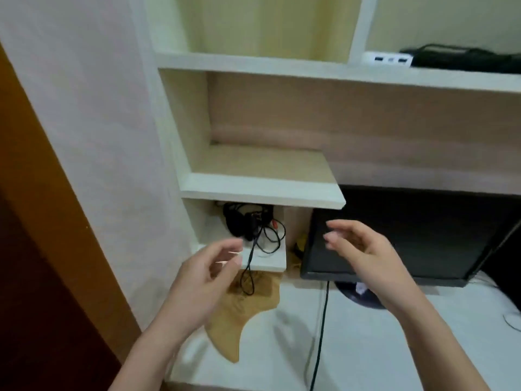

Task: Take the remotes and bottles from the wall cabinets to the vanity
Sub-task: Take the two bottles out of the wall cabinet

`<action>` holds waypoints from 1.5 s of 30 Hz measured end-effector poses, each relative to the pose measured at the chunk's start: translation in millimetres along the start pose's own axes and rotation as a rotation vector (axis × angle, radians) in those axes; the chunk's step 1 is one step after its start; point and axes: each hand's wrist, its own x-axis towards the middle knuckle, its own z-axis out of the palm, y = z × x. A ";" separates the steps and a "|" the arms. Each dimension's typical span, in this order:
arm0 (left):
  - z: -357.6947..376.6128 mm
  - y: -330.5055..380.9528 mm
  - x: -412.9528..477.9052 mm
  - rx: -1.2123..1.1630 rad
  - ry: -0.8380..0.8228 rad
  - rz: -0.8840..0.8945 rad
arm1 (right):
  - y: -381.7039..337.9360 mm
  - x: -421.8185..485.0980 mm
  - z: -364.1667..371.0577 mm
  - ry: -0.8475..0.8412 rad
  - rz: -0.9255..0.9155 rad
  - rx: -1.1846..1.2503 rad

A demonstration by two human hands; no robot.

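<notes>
1. I count two hands, both bare: my left hand [207, 273] and my right hand [363, 249], raised in front of the wall shelves [262, 190].
2. I count three open compartments on the left side: a yellow-backed one at the top, a wide bare one in the middle, and a small low one holding one tangle of black cables [253, 230].
3. One dark monitor [394, 238] stands on the white counter [366, 348], just right of the small compartment, with one black cord [321, 328] running down across the counter.
4. On the upper right shelf I see one white box [387, 59] beside a black object [462, 59] (cut off by the frame edge, so I cannot say what it is).
5. No remote or bottle is in view that I can make out; if one lies in the cable tangle, the blur hides it.
6. One tan, wood-patterned patch [239, 314] shows on the counter below the small shelf; I cannot tell what it is.
7. A brown door edge [42, 221] runs down the left side, partly cut off.
8. The left hand is palm inward, fingers loosely curled and spread, holding nothing; its fingertips sit in front of the hanging cable, and contact is unclear.
9. The right hand is in front of the monitor, fingers half open and pointing left, holding nothing.
</notes>
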 end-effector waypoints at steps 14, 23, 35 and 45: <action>-68.1 274.0 129.9 0.202 0.528 0.900 | -254.0 90.2 -84.8 0.251 -0.880 -0.114; -103.6 384.9 210.3 0.359 0.694 0.908 | -392.4 131.4 -102.7 0.461 -1.095 -0.196; -123.6 429.4 289.6 0.397 0.643 0.572 | -473.5 205.4 -85.0 0.563 -0.851 -0.273; -131.9 436.0 325.9 0.226 0.483 0.465 | -488.8 249.0 -82.4 0.508 -0.660 -0.159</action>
